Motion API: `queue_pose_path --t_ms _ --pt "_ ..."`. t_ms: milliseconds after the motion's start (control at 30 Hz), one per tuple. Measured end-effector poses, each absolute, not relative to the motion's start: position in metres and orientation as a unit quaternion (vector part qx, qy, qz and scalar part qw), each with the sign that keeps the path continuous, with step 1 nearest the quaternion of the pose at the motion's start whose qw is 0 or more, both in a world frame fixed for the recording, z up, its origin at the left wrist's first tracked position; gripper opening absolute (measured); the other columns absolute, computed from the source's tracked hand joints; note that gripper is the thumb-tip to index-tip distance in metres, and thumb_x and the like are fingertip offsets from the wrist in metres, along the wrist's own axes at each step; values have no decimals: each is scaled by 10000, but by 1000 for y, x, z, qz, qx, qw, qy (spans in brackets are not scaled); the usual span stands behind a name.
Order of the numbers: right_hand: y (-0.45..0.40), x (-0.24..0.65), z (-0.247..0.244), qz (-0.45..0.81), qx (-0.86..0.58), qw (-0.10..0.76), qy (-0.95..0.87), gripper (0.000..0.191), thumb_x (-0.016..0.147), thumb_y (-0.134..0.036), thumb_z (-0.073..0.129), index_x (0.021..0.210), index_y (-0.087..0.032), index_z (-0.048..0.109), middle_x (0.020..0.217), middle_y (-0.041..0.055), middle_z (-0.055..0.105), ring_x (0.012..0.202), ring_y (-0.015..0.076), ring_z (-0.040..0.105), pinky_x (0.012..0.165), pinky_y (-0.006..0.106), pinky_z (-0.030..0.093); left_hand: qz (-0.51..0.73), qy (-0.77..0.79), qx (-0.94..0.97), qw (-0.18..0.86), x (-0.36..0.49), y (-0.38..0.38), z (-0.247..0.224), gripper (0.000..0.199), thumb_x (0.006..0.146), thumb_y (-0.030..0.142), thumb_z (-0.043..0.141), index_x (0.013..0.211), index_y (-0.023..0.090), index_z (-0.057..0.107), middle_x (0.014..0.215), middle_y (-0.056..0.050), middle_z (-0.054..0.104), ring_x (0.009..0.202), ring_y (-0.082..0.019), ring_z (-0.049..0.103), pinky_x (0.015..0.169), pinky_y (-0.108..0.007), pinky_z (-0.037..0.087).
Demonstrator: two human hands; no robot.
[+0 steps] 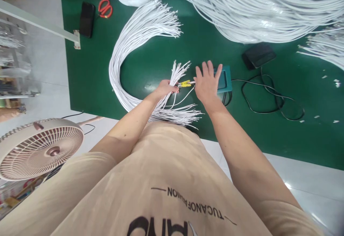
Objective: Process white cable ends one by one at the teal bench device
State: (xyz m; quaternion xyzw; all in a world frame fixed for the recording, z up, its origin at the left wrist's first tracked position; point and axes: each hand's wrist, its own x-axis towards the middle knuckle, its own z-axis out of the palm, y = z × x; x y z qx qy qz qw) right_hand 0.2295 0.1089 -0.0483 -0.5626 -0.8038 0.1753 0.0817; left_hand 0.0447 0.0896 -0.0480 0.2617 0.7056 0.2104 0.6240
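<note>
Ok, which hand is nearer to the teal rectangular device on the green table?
The right. The right hand is spread at the edge of the device; the left hand is farther off, past the small yellow clip, holding thin white cables.

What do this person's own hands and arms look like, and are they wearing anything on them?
The left hand and right hand are both bare, each with ordinary human fingers. No glove, watch or bracelet shows. The forearms are uncovered too, below the loose, short beige sleeves of a shirt with dark lettering on its front.
</note>
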Motion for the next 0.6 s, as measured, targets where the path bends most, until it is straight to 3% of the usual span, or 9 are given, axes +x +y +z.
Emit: queue_pose_path --t_ms 100,200,333,433,500,600 --pt "105 235 -52 153 -586 74 -792 478 996 -233 294 1453 -111 358 1564 200 232 1470 308 122 1135 613 -26 206 705 261 626 42 90 -49 292 564 44 709 849 52 651 550 -41 641 562 -149 606 626 -277 435" --pt "107 237 -54 148 -590 76 -790 484 993 -238 297 1457 -108 349 1563 206 230 1469 314 124 1136 607 -11 217 696 269 630 35 87 -50 328 565 62 720 885 54 647 561 -31 639 581 -148 616 651 -277 448" --pt "99 223 -45 193 -540 103 -813 420 971 -250 350 1353 -130 477 1457 191 414 1379 316 305 1113 596 169 251 669 295 634 22 81 -45 481 572 124 751 1036 80 634 652 -10 654 628 -130 613 670 -262 439" --pt "73 196 -35 270 -358 104 -888 351 969 -231 320 1150 -154 611 1192 149 610 1167 271 482 1022 503 341 265 638 301 657 15 80 -37 471 560 140 763 1016 98 650 684 8 636 631 -107 586 687 -258 442" --pt "52 177 -32 288 -265 99 -915 352 963 -189 303 1023 -173 649 1079 115 646 1101 249 498 1010 467 363 270 630 290 668 13 79 -31 429 538 147 781 946 109 654 688 19 617 627 -95 570 673 -248 436" --pt "29 157 -35 287 -287 75 -911 350 936 -117 323 981 -167 666 1030 108 656 1059 226 509 1025 415 362 259 626 285 678 12 79 -25 392 496 178 821 837 119 638 690 23 599 643 -92 561 654 -238 419"
